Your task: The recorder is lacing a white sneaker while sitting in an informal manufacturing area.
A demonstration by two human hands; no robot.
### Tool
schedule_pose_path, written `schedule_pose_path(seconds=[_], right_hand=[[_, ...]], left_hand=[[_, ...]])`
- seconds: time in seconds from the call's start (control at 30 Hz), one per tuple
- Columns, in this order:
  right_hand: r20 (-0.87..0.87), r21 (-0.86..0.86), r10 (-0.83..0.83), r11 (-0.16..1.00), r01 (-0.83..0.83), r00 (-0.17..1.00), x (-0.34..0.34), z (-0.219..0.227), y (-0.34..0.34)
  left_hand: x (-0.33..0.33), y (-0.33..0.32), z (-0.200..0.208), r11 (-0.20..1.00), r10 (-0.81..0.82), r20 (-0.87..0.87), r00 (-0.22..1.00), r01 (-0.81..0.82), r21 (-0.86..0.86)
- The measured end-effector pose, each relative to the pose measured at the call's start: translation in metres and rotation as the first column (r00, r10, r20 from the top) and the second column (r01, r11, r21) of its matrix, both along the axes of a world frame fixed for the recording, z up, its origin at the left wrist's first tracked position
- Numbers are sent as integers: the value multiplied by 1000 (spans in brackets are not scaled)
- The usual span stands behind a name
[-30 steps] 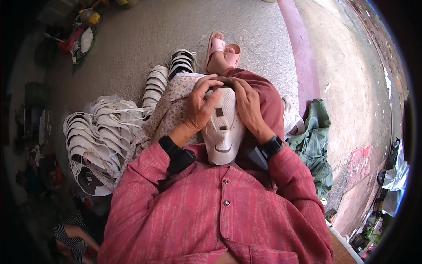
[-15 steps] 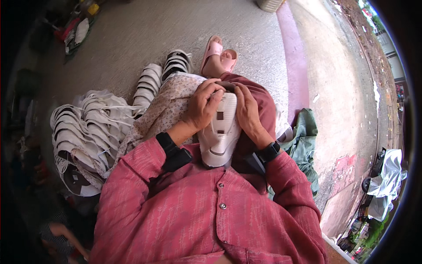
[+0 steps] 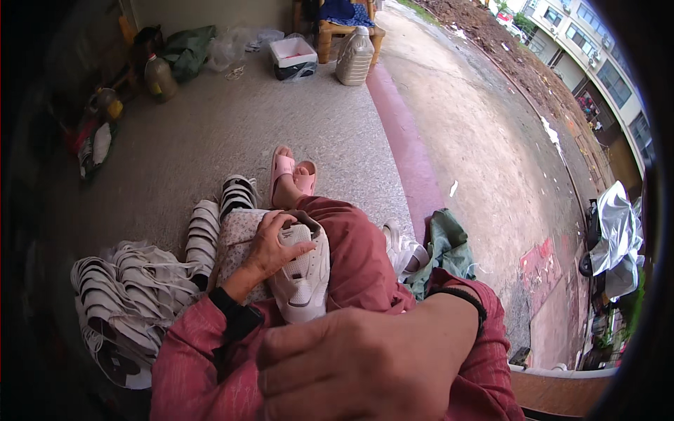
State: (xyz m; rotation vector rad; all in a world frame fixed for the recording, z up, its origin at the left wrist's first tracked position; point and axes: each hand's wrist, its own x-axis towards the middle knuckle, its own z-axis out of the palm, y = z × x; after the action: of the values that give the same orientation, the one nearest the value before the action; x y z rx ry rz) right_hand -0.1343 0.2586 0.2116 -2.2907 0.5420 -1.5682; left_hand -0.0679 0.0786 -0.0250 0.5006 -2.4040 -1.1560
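A white sneaker without laces rests on my lap, its toe toward me. My left hand grips it near the ankle opening, with the thumb across the tongue and the fingers at the collar. Large and close to the camera, my right hand is raised with its back showing and its fingers curled. Whatever it may hold is hidden. To my left lie stacked white sneaker uppers with dangling white laces. Another striped stack stands by my knee, beside a black-and-white one.
Past my right thigh lie white shoes and a green cloth. Ahead stand a large plastic jug, a white box and a bamboo chair. Silver sheeting covers something at the far right.
My right hand has left the sneaker and come up close to the camera. My left hand stays on the shoe. The view has tilted up, showing more ground ahead.
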Motion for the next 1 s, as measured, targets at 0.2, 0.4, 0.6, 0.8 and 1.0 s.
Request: schedule_pose_path(seconds=[0.2,0.4,0.6,0.8,1.0], right_hand=[[160,-278,-170,938,210,972,5,-4,1],[117,-251,-295,915,316,948,-7,5,27],[215,-319,-202,910,264,955,11,-2,27],[60,-184,-149,970,158,987,-7,18,44],[207,-104,-263,952,288,942,37,13,61]], left_hand=[[-7,-2,2,997,79,115,990,-77,-27],[-11,4,6,989,148,128,981,-148,-10],[-12,7,7,988,142,179,973,-131,-76],[-8,-14,3,992,-38,146,989,56,-117],[-6,-3,-5,977,60,82,995,-41,-210]])
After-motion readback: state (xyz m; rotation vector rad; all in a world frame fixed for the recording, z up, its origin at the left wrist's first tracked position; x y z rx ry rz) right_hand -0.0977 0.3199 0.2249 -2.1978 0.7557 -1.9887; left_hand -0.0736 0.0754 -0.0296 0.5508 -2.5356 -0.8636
